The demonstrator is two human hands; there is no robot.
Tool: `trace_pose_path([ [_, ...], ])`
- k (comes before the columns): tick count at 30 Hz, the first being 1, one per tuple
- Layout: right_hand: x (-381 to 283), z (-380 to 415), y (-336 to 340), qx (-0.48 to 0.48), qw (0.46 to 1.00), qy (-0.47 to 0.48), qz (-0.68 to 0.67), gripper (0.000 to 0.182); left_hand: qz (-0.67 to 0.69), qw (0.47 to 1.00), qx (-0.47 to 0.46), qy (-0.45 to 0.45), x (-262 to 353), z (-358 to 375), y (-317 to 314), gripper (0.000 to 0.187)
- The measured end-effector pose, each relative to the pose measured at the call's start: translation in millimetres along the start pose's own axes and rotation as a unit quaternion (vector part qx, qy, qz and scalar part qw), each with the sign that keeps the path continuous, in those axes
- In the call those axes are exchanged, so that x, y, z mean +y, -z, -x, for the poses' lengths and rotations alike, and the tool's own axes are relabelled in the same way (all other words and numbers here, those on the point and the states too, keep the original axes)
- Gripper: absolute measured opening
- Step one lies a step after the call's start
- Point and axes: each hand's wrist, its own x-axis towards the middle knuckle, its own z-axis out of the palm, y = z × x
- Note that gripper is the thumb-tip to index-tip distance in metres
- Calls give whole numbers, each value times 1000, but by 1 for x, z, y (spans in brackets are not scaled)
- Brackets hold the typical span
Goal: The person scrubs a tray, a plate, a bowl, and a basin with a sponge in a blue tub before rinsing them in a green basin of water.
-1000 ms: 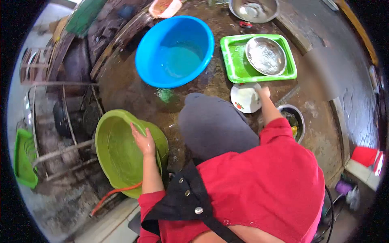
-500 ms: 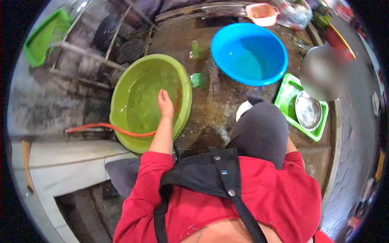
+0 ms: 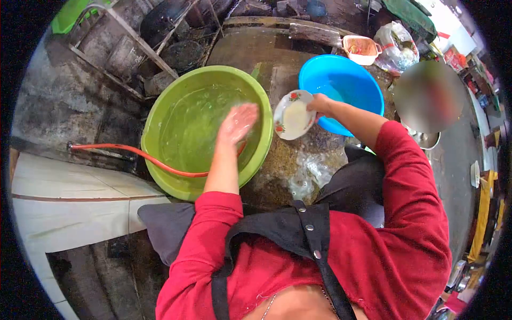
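Note:
Low over the water in the large green basin (image 3: 153, 114), my left hand (image 3: 240, 124) is wet, its fingers stretched out and holding nothing. My right hand (image 3: 320, 105) grips the rim of a white plate (image 3: 294, 120) with red flowers on its edge. The plate is tilted and hangs between the green basin and a blue basin (image 3: 377, 96), above the wet floor. An orange hose (image 3: 160, 164) runs over the green basin's near rim, and part of it passes behind my left forearm.
Beyond the blue basin are a pale pink basket (image 3: 360, 49) and a clear plastic bag (image 3: 397, 49). A metal rack (image 3: 125, 34) stands at the upper left. White tiles (image 3: 80, 213) edge the left side. A metal bowl (image 3: 428, 140) sits at the right, near a blurred patch.
My right hand has come into view from beside my leg, holding the white plate. My left hand has shifted right within the green basin. The view has shifted too.

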Motion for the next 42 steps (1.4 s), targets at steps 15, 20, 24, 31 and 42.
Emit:
trace_pose_path([
  [15,-129,69,-23,269,776,304,482,22,-383,758,479,-224,51,17,51,40],
  [20,-168,61,-77,340,759,404,382,17,-105,838,503,-181,27,42,59,64],
  [24,-158,17,-162,189,884,321,282,31,-44,892,419,-163,14,39,116,74],
  [31,-126,-53,-239,86,943,139,291,51,-50,907,396,-136,15,41,171,49],
  [42,-80,-70,-297,91,823,416,377,53,-118,905,358,-199,16,47,110,60],
])
